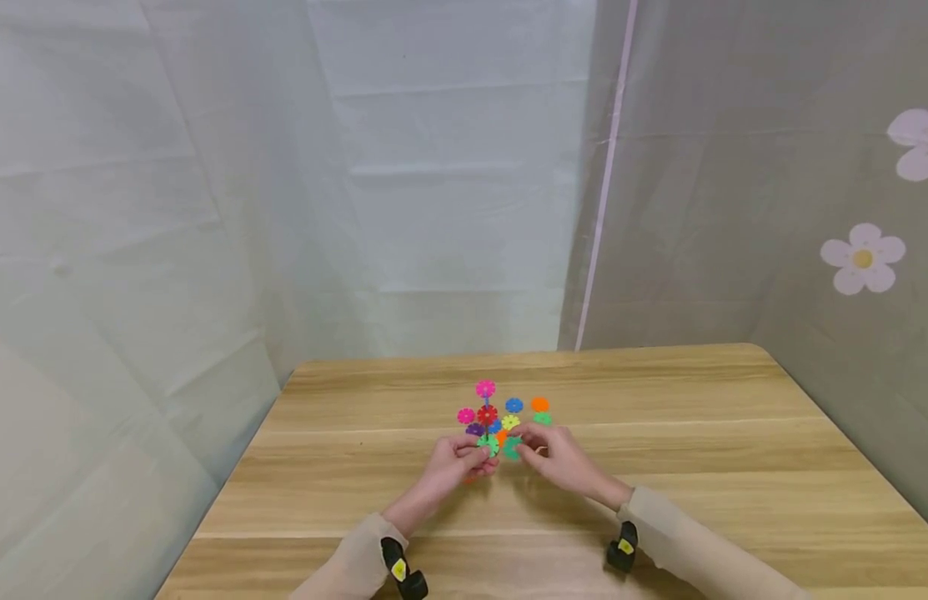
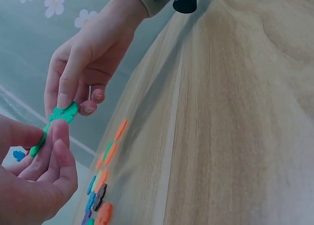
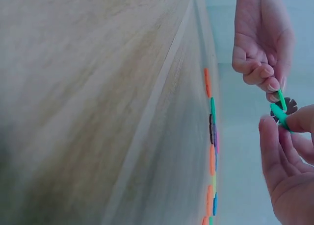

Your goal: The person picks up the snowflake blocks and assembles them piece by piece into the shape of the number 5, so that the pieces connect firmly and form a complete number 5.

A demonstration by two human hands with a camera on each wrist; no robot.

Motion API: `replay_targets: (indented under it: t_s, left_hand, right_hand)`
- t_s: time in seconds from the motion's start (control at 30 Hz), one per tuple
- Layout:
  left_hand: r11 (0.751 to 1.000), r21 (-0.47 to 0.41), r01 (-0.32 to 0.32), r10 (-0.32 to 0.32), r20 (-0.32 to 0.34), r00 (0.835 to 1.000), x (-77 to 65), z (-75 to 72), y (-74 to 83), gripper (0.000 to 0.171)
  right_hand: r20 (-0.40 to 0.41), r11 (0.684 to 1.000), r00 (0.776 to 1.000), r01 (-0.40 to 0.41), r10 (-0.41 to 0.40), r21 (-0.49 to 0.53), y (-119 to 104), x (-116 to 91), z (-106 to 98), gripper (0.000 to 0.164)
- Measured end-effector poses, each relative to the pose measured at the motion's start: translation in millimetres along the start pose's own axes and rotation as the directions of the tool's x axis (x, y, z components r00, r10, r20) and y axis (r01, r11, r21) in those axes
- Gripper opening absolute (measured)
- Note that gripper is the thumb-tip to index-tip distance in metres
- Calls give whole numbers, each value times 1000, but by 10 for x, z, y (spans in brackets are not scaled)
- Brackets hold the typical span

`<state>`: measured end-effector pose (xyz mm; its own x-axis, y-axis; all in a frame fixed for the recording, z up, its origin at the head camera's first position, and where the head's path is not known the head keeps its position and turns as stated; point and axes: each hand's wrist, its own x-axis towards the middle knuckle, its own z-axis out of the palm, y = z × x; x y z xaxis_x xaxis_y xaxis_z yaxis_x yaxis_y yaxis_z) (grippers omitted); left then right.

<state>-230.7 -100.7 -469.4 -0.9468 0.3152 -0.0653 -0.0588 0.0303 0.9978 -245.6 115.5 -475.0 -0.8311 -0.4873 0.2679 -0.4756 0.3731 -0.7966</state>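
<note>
My left hand (image 1: 464, 460) pinches a light green notched disc (image 1: 489, 446) above the table. A slim stack appears to rise from it, with a red disc (image 1: 488, 415) and a pink disc (image 1: 485, 388) at the top. A dark disc (image 3: 291, 106) shows behind the green pieces in the right wrist view. Between thumb and fingers, my right hand (image 1: 559, 457) holds a teal-green disc (image 1: 512, 448). In the left wrist view this teal-green disc (image 2: 64, 113) meets or nearly meets the left hand's green one; whether their slots are joined, I cannot tell.
Loose notched discs lie flat on the wooden table (image 1: 343, 467) beyond the hands, among them a blue disc (image 1: 514, 405), an orange disc (image 1: 540, 404) and a yellow disc (image 1: 511, 422). A pale curtain (image 1: 464, 208) hangs behind the table's far edge.
</note>
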Motion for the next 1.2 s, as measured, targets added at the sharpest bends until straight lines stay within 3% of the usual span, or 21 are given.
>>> replay_targets:
  t_s: [0.27, 0.67, 1.07, 1.2]
  left_hand:
    - [1000, 3, -3, 3, 2, 1000, 1, 41, -25, 25]
    - [1000, -3, -15, 15, 15, 1000, -5, 61, -10, 26]
    - [999, 27, -43, 43, 1, 999, -45, 111, 28, 22]
    - [999, 16, -52, 52, -16, 999, -58, 115, 23, 22]
  right_hand:
    - [-20, 996, 1000, 7, -5, 90, -53, -12, 4, 11]
    - [-95, 984, 981, 164, -170, -67, -41, -17, 24, 17]
    - [-108, 912, 928, 321, -356, -254, -173, 4, 89, 11]
    - [-98, 909, 928, 325, -360, -261, -197, 17, 96, 10]
